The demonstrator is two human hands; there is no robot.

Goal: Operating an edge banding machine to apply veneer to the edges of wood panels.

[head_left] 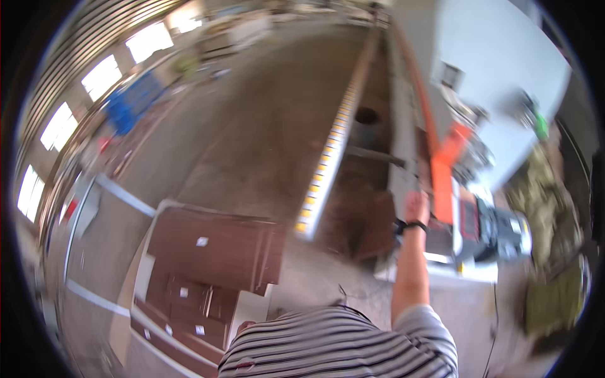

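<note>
My right arm stretches forward, and my right hand, with a dark band at the wrist, is at the machine bed just left of an orange guard. Blur hides its fingers, so whether it holds anything does not show. Beyond the hand, a reddish-brown strip runs along the bed. A black and grey motor unit sits right of the guard. Only a small patch of skin, perhaps my left hand, shows beside my striped shirt; its fingers are hidden.
A rail with yellow rollers runs away from me, left of the bed. Brown panels with white labels are stacked at the left, near a metal frame. A pale blue cabinet and green sacks stand right.
</note>
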